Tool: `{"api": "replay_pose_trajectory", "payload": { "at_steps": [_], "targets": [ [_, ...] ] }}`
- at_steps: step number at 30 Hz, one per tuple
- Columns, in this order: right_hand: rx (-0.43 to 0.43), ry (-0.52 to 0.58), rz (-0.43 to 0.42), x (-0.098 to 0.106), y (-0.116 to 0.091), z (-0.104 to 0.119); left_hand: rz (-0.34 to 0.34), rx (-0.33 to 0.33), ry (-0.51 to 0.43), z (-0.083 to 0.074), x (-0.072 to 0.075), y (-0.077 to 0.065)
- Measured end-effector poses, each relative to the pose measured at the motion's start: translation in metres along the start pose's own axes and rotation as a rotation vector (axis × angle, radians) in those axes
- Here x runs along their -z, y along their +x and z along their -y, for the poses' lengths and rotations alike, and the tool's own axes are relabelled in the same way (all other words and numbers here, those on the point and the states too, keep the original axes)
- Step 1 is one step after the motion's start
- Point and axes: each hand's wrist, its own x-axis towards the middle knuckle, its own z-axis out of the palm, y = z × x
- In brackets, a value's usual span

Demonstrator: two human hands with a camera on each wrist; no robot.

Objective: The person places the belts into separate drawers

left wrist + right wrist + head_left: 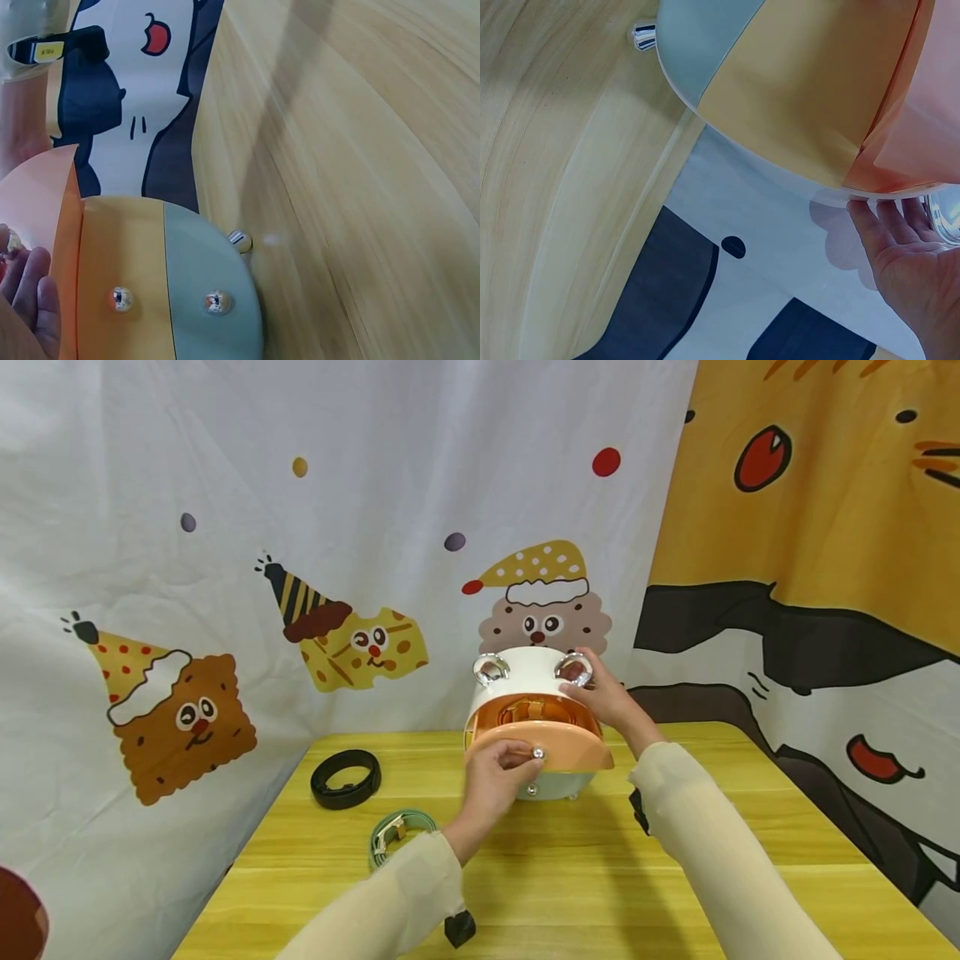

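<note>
1. One pinch on: the left hand (491,785) has the knob (538,753) of the orange drawer (576,752); the right hand (607,695), fingers fairly straight, steadies the cabinet (529,663).
2. Drawer's out, a coiled belt (528,711) inside!
3. Outside, leftward: black belt (345,796), green belt (414,817).
4. Table (558,893) stretches wide in front; its far edge and the backdrop (390,510) sit close behind the cabinet.

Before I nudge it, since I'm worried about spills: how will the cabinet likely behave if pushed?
The cabinet may tip forward, with its top drawer pulled out. It could slide or wobble on those small feet. Its smooth, glossy surface might feel slippery.
</note>
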Motion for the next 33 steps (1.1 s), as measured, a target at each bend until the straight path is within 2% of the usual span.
{"api": "replay_pose_trajectory", "payload": {
  "at_steps": [2,7,9,15,24,33],
  "targets": [
    [0.0,0.002,0.002,0.0,0.0,0.0,-0.011,0.001,0.017,-0.006,-0.001,-0.002],
    [-0.017,0.003,0.001,0.0,-0.002,0.002,-0.035,0.016,0.05,-0.006,-0.003,0.003],
    [-0.024,0.002,0.001,0.0,-0.002,0.002,-0.045,0.014,0.052,0.001,-0.003,0.007],
    [-0.034,-0.002,0.0,0.0,-0.002,0.003,-0.059,-0.003,0.068,0.003,-0.003,0.016],
    [-0.018,0.035,-0.002,-0.001,0.002,0.002,-0.058,0.042,0.01,0.007,-0.003,0.027],
    [-0.036,-0.002,-0.01,-0.001,0.004,-0.001,-0.063,0.084,-0.008,0.008,-0.004,0.037]
  ]
}}
